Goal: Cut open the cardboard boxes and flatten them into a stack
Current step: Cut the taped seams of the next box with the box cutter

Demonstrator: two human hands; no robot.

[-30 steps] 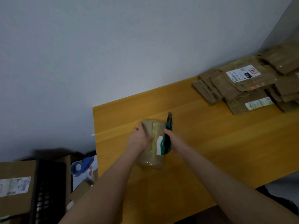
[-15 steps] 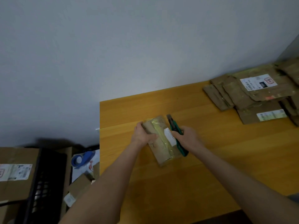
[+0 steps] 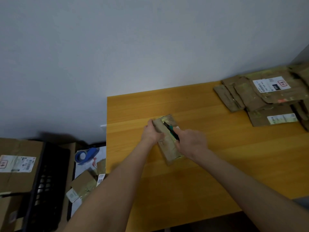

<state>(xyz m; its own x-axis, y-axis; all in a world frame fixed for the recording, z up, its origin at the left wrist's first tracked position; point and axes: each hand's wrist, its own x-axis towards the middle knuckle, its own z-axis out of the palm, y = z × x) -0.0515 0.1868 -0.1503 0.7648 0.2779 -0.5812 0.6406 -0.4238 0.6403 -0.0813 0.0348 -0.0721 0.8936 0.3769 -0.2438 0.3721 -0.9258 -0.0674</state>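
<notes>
Box (image 3: 168, 148) lies on table (image 3: 217, 173), left of centre, long axis near-to-far; left hand (image 3: 151, 133) grips its left far edge, right hand (image 3: 190, 141) is on its right side, holding knife (image 3: 172, 131) along box top. Stack (image 3: 260, 97) of flattened boxes sits at table's far right by wall (image 3: 117, 47), well apart from box. Below table's left edge, on the floor: tape dispenser (image 3: 85, 154) toward wall, small boxes (image 3: 83, 183) in front of it, crate (image 3: 45, 181) further left, large box (image 3: 16, 164) at crate's left.
</notes>
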